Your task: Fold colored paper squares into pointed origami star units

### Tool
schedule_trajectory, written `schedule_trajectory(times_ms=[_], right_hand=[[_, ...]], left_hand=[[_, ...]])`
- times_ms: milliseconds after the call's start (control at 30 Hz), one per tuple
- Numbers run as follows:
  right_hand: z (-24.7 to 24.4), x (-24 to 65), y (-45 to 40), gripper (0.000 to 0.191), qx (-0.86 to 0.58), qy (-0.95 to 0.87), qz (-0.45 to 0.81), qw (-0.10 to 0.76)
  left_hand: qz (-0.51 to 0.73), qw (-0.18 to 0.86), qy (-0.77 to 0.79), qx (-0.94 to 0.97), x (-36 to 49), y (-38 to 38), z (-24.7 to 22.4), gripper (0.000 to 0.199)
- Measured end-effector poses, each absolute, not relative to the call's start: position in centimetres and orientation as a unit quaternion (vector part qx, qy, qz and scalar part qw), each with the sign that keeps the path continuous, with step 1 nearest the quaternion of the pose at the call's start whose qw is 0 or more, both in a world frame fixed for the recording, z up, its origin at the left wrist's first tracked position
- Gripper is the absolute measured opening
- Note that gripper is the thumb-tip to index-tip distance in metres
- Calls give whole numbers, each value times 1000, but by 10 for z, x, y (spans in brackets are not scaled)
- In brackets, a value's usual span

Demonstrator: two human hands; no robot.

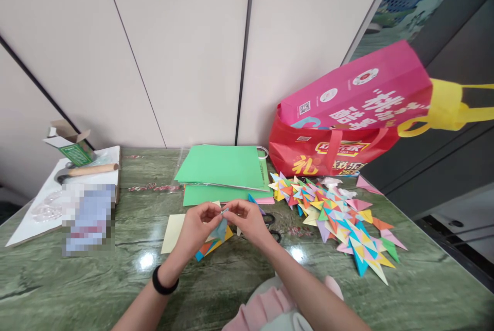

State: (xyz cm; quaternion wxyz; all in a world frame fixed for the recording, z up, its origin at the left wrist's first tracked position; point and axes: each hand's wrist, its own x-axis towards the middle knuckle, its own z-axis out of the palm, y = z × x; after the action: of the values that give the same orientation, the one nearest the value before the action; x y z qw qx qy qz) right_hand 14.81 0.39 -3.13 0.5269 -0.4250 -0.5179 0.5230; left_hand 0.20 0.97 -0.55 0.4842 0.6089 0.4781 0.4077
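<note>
Fingers on both hands are pinched tight, tips nearly together, on a small piece of light blue paper. It's out in front of the person, above the bench, between the left hand and the right hand. Can't really tell how each fingertip sits, since the hands hide most of the grip.

Main worry imo is that pinch. Paper that small probably creases wherever you press, so if one hand pulls or twists harder than the other, you'd get a crooked fold or a little tear. A slip would likely drop it onto the folded colored paper just below, and I can't tell if the two are touching. Pressing down there could squash that too.

Also watch the right side: what look like scissors have their dark loops near the right wrist, blades hidden, so a careless sweep could knock them. Further right, the loose pile of paper triangles spreads toward the edge, and a bumped elbow might send some to the floor. Over left, the cream sheet is lying close to the left hand, so a dragging wrist could shift or wrinkle it.
</note>
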Motion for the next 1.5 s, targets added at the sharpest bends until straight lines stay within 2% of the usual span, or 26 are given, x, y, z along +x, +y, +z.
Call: schedule_trajectory(times_ms=[167,300,533,1000,1500], right_hand=[[-32,149,4,17,-433,-523,506,532],[-32,149,4,18,-440,-531,497,527],[-34,148,4,17,-447,-527,493,529],[-34,147,4,14,-452,-506,501,537],[-33,148,3,12,-440,-488,510,555]], left_hand=[[341,415,505,675,0,10,-5,21],[338,359,525,694,-1,9,-7,21],[330,332,524,711,-1,8,-8,19],[300,369,523,707,-1,9,-10,26],[312,369,529,698,0,7,-7,20]])
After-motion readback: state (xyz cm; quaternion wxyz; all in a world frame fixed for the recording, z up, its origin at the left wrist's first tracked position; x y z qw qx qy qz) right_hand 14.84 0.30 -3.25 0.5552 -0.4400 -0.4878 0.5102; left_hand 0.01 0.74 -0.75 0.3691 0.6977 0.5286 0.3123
